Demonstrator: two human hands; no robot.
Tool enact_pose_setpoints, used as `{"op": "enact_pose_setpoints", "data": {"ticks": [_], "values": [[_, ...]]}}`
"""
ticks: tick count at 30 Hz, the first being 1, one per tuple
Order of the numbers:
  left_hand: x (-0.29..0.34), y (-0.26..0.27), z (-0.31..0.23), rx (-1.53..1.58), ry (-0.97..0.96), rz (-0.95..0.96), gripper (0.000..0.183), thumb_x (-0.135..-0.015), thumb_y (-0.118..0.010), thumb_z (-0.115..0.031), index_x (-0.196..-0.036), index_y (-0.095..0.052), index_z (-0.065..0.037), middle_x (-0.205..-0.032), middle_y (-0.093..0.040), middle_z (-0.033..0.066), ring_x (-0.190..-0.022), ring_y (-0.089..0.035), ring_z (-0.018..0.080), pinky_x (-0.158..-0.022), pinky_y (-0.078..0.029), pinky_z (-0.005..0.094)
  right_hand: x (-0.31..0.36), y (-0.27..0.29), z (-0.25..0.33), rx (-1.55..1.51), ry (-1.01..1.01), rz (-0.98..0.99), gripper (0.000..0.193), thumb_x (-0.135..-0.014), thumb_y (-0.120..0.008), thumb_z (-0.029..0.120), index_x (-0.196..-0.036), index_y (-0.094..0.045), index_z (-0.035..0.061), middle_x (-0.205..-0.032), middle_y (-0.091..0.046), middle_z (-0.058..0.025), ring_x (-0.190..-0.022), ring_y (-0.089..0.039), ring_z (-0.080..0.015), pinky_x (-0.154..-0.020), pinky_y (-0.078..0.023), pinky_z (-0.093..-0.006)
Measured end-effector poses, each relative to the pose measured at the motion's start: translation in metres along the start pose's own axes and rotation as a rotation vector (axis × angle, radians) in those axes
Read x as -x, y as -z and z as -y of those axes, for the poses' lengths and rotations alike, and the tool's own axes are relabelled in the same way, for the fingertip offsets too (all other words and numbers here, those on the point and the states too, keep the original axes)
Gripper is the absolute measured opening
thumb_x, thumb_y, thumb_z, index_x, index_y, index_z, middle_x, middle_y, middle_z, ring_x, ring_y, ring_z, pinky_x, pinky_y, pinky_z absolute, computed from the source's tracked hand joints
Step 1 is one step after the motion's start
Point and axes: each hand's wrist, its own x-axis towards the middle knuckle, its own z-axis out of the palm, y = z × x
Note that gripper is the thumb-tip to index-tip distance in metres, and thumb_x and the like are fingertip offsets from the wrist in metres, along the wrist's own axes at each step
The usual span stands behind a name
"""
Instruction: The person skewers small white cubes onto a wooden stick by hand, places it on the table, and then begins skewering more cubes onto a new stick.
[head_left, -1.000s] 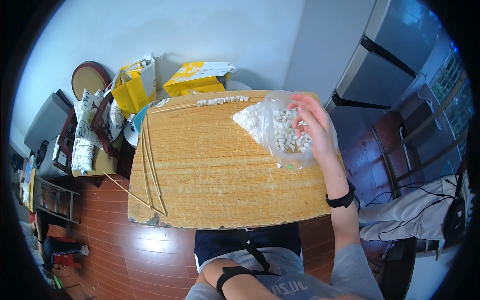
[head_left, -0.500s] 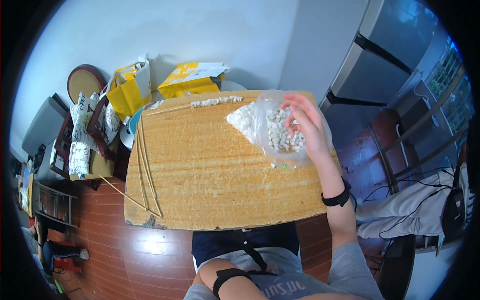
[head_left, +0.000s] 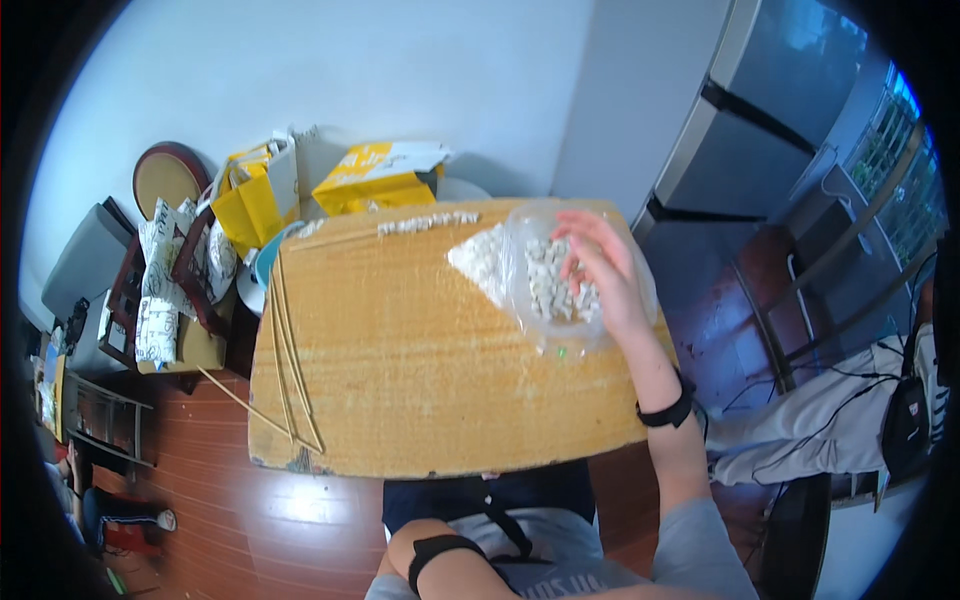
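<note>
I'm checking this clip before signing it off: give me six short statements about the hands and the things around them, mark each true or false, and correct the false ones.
1. The right hand is at the clear plastic bag. True.
2. Every thin stick at the left lies wholly on the table. False: one juts past its left edge.
3. A row of white pieces lies near the table's far edge. True.
4. The left hand rests on the table. False: it is out of view; only the left arm shows.
5. A black band circles the right forearm. True.
6. The yellow-and-white bags are on the floor nearest the person. False: they are beyond the table's far edge.
</note>
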Motion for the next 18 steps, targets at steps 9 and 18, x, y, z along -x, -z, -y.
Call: {"op": "enact_pose_setpoints", "data": {"ticks": [9, 18], "values": [[-0.002, 0.006, 0.006, -0.014, 0.041, 0.202, 0.028, -0.086, -0.054, -0.027, -0.062, -0.049, -0.015, -0.073, -0.040, -0.0035, -0.081, -0.047, 0.0152, -0.060, -0.043, 0.0367, -0.004, 0.006, -0.005, 0.022, 0.006, 0.034, 0.029, -0.090, -0.053, 0.021, -0.113, -0.052, 0.0040, -0.099, -0.057, -0.0065, -0.065, -0.051, -0.0066, -0.047, -0.040, -0.0180], [0.001, 0.007, -0.004, -0.071, 0.104, 0.192, 0.029, -0.086, -0.054, -0.028, -0.061, -0.048, -0.014, -0.072, -0.039, -0.0033, -0.081, -0.047, 0.0153, -0.060, -0.043, 0.0362, 0.000, 0.006, -0.005, 0.083, 0.037, 0.041, 0.029, -0.089, -0.053, 0.021, -0.113, -0.052, 0.0051, -0.097, -0.057, -0.0053, -0.066, -0.051, -0.0081, -0.051, -0.041, -0.0195]]}}
